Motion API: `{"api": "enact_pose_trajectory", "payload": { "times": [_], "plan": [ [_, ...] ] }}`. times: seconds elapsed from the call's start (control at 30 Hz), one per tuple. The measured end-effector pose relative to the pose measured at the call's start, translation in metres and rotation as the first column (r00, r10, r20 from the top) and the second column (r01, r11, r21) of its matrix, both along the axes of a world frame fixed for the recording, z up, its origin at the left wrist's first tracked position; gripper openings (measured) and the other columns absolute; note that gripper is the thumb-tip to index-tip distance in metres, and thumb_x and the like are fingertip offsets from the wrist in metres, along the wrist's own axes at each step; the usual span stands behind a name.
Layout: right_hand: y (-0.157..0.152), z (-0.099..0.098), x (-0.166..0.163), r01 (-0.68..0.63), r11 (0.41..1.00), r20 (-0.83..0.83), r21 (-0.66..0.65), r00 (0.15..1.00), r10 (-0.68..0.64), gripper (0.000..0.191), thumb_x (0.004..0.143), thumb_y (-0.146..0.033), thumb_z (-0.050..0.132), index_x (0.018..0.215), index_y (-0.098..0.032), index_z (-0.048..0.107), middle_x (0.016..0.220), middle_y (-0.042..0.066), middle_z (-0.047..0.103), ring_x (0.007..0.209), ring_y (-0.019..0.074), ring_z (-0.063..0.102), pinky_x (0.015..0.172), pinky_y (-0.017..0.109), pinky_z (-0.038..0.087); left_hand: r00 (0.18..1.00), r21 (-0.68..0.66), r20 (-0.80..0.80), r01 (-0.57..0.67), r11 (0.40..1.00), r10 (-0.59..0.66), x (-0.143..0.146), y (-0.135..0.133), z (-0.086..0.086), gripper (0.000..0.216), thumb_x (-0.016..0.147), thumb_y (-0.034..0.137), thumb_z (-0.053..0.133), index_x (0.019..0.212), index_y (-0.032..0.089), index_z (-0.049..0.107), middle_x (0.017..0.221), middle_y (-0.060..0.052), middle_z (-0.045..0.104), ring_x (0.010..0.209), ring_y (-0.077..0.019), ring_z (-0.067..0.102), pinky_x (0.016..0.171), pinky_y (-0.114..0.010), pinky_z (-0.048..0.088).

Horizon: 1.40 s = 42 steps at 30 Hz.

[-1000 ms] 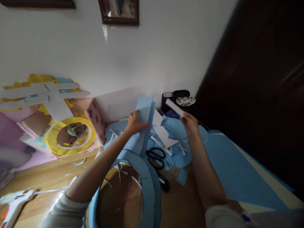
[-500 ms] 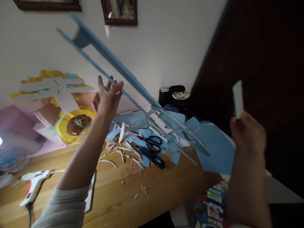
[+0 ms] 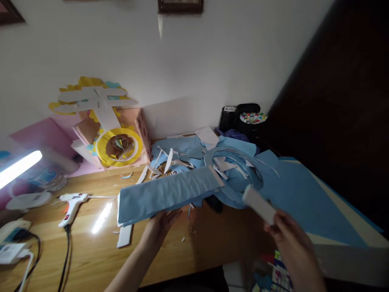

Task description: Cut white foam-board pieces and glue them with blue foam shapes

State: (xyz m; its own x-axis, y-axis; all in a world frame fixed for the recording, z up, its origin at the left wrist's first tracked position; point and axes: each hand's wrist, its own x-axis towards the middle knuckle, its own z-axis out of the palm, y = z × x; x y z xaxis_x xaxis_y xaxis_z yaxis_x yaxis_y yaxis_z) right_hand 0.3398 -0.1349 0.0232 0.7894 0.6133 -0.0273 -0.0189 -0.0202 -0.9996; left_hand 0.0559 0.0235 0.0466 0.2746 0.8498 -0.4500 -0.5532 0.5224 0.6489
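Observation:
My left hand (image 3: 159, 227) holds up a long, flat blue piece (image 3: 167, 194) from below. Its fingers are partly hidden beneath it. A pale bare strip crosses the piece's right end, which meets or overlaps a blue ring (image 3: 257, 172); I cannot tell whether they are one part. Over on the right, a short white strip (image 3: 260, 205), perhaps foam board, is pinched in my right hand (image 3: 288, 235). That strip is tilted and lies apart from the long blue piece. Behind the ring, blue and white offcuts (image 3: 209, 138) cover the table.
A white glue gun (image 3: 73, 207) with a black cable rests at left, near a bright lamp tube (image 3: 21, 168). Behind it stands a box with a yellow ring (image 3: 103, 156). Markers (image 3: 253, 117) stand at the back; large blue sheets (image 3: 310, 198) lie at right.
The blue piece has come down from its raised, slanted position to lie nearly level, broad face showing. My right hand has lowered and moved inward with the white strip. The view has shifted left.

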Motion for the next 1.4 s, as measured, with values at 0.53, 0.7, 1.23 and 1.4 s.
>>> {"api": "enact_pose_trajectory", "payload": {
  "times": [0.53,0.7,1.23,1.4],
  "plan": [
    [0.120,-0.009,-0.066,-0.193,0.779,0.663,-0.597,0.428,0.614,0.033,0.077,-0.016,0.061,0.110,-0.013,0.059,0.105,0.016,0.062,0.104,0.0316,0.056,0.091,0.046,0.044,0.956,-0.057,0.254,-0.139,0.989,0.149,-0.014,0.031,0.091,0.050,0.092,0.002,0.034,0.139,0.017,0.038,0.123,-0.017,0.063,0.105,-0.0293,0.063,0.076,-0.034,0.059],
    [0.134,-0.003,-0.063,-0.172,0.730,0.650,-0.661,0.355,0.672,0.033,0.067,-0.012,0.065,0.098,-0.015,0.059,0.103,0.012,0.058,0.094,0.0254,0.059,0.081,0.036,0.048,0.917,0.001,0.384,-0.112,0.994,0.103,-0.029,0.032,0.111,0.053,0.095,0.009,0.034,0.145,0.023,0.026,0.128,-0.016,0.059,0.111,-0.0282,0.058,0.083,-0.033,0.056],
    [0.200,0.008,-0.032,-0.084,0.745,0.667,-0.662,0.386,0.637,0.028,0.086,-0.033,0.061,0.107,-0.015,0.059,0.105,0.007,0.064,0.095,0.0204,0.061,0.083,0.040,0.049,0.960,0.088,0.280,-0.038,0.995,0.012,-0.049,0.038,0.108,0.050,0.097,0.015,0.033,0.146,0.012,0.023,0.122,-0.017,0.063,0.109,-0.0250,0.060,0.081,-0.025,0.057],
    [0.148,0.038,-0.012,-0.022,0.794,0.696,-0.608,0.466,0.546,0.035,0.070,-0.023,0.067,0.103,-0.021,0.061,0.099,0.005,0.070,0.091,0.0209,0.064,0.074,0.026,0.047,0.954,0.117,0.294,-0.093,0.989,0.055,-0.047,0.032,0.114,0.049,0.096,0.018,0.038,0.144,0.021,0.029,0.128,-0.007,0.061,0.112,-0.0228,0.059,0.082,-0.025,0.057]
  ]
}}
